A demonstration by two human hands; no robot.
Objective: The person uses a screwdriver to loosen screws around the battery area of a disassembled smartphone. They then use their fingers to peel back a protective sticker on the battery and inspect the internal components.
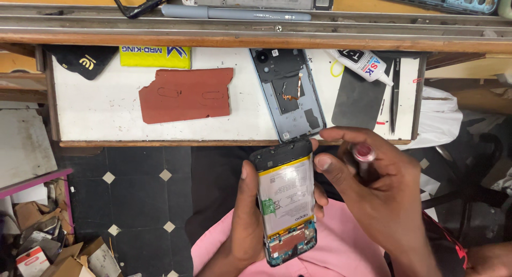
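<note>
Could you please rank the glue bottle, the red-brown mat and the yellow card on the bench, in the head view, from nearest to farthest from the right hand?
From the right hand, which holds a red-tipped tool:
1. Glue bottle, directly above the hand, at the bench's right.
2. Red-brown mat, left of the bench's middle.
3. Yellow card, at the back edge, above the mat's left part.

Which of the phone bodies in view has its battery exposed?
The opened phone held in the left hand, showing its white battery. The grey back cover on the white bench has none.
</note>
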